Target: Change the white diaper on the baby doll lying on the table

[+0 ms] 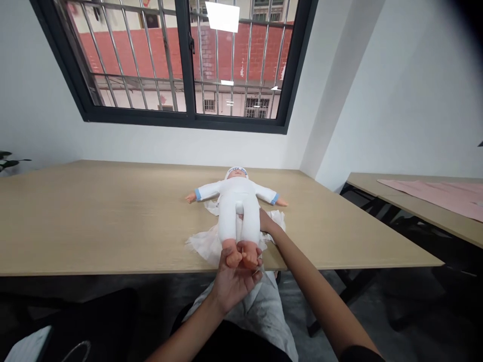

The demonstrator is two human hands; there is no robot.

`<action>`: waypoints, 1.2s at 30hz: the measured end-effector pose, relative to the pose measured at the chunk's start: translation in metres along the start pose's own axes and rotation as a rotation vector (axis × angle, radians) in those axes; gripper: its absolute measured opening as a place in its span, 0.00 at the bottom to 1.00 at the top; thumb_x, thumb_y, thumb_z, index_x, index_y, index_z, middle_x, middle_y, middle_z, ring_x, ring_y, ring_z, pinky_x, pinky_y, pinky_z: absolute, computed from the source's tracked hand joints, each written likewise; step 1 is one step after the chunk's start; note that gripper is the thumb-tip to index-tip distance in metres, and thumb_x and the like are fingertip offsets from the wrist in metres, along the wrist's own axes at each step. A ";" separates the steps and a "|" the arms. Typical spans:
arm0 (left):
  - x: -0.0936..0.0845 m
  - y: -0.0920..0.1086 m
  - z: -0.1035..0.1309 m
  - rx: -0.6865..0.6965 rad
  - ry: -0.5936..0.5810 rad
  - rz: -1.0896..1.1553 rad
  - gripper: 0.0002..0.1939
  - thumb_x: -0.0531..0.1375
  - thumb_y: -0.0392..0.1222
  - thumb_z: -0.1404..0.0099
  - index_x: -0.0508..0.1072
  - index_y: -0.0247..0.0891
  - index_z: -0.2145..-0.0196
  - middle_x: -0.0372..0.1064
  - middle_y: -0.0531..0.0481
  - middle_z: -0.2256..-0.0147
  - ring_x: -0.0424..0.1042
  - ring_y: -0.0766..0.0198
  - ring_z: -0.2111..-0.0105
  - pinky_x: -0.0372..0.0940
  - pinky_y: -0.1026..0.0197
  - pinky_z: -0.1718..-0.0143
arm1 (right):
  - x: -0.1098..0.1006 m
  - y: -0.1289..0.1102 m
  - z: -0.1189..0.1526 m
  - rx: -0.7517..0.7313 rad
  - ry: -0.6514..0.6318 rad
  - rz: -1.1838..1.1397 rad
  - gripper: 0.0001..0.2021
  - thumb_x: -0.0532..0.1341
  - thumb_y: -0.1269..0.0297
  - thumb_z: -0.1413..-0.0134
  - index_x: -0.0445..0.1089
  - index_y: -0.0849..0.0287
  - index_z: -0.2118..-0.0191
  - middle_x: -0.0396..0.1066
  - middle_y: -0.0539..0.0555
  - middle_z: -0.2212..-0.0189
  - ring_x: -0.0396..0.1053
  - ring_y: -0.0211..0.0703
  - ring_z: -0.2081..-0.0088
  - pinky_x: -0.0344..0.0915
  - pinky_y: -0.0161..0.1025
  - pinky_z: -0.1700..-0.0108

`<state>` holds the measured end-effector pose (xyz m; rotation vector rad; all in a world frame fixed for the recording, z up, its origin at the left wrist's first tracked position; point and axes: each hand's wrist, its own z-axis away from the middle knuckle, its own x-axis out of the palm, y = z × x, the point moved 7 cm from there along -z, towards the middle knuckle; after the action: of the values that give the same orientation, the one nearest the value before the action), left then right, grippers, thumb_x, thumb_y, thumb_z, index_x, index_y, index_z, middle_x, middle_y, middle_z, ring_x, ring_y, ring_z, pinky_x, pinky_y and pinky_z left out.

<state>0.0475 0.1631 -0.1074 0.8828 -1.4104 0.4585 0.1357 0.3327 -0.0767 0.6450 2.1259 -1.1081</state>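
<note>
A baby doll [238, 193] in a white suit with blue cuffs and a printed white cap lies on its back, arms spread, head toward the window. My left hand [236, 279] is closed around both of its bare feet at the table's near edge, palm up, with the legs resting stretched toward me. Behind the doll's right-side leg, my right hand [265, 221] reaches in beneath its thighs and bottom; its fingers are hidden there. Under the doll lies a crumpled, thin white cloth [206, 245], spreading out on both sides of the legs.
The doll lies on a long light-wood table [113, 216] against the wall. A barred window [190, 120] with a dark frame stands beyond it. To the right, a second table [433, 203] carries a pink cloth [445, 193]. A dark chair [101, 317] is at lower left.
</note>
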 end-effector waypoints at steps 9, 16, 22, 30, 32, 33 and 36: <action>-0.005 0.001 -0.001 0.007 -0.018 -0.044 0.15 0.55 0.51 0.39 0.67 0.36 0.62 0.62 0.44 0.59 0.65 0.62 0.65 0.59 0.63 0.70 | -0.002 0.001 0.002 0.026 -0.005 -0.015 0.21 0.60 0.49 0.54 0.71 0.59 0.58 0.70 0.59 0.55 0.66 0.56 0.54 0.60 0.48 0.50; -0.006 0.002 -0.002 0.017 -0.003 -0.116 0.13 0.55 0.51 0.37 0.64 0.39 0.60 0.62 0.46 0.60 0.66 0.63 0.65 0.59 0.64 0.71 | 0.002 0.008 0.002 0.041 -0.055 0.008 0.19 0.59 0.48 0.52 0.72 0.59 0.62 0.72 0.58 0.61 0.67 0.54 0.58 0.61 0.47 0.52; -0.008 0.003 -0.002 0.034 0.003 -0.134 0.14 0.56 0.49 0.38 0.64 0.39 0.59 0.63 0.45 0.58 0.66 0.64 0.65 0.60 0.64 0.70 | 0.003 0.012 0.002 0.058 -0.054 0.002 0.19 0.59 0.49 0.52 0.71 0.57 0.60 0.72 0.57 0.59 0.67 0.55 0.56 0.60 0.47 0.51; -0.004 0.002 0.002 0.008 -0.033 -0.104 0.13 0.53 0.46 0.36 0.64 0.36 0.57 0.64 0.44 0.58 0.68 0.63 0.65 0.64 0.60 0.67 | 0.005 0.014 -0.002 0.032 -0.063 0.007 0.18 0.58 0.49 0.52 0.72 0.56 0.60 0.71 0.57 0.57 0.66 0.53 0.55 0.59 0.45 0.49; -0.003 0.003 0.003 0.017 -0.053 -0.105 0.14 0.52 0.47 0.35 0.64 0.36 0.57 0.64 0.43 0.56 0.68 0.62 0.65 0.64 0.59 0.66 | 0.004 0.014 -0.001 0.037 -0.052 -0.006 0.18 0.58 0.49 0.52 0.71 0.56 0.60 0.71 0.58 0.57 0.67 0.53 0.55 0.60 0.45 0.50; -0.003 0.004 0.003 0.022 -0.063 -0.107 0.14 0.51 0.48 0.35 0.64 0.37 0.57 0.64 0.42 0.54 0.69 0.61 0.64 0.64 0.58 0.66 | 0.003 0.013 0.000 0.041 -0.044 -0.012 0.18 0.59 0.50 0.53 0.71 0.57 0.61 0.71 0.58 0.58 0.67 0.53 0.56 0.61 0.45 0.50; -0.003 0.003 0.003 0.025 -0.083 -0.114 0.14 0.50 0.49 0.35 0.65 0.37 0.58 0.63 0.41 0.52 0.69 0.60 0.63 0.64 0.57 0.65 | 0.001 0.010 0.001 0.047 -0.029 -0.022 0.17 0.59 0.50 0.53 0.72 0.58 0.63 0.72 0.58 0.60 0.67 0.53 0.56 0.61 0.45 0.52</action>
<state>0.0427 0.1638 -0.1098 1.0061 -1.4238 0.3574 0.1422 0.3372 -0.0829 0.6240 2.0925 -1.1755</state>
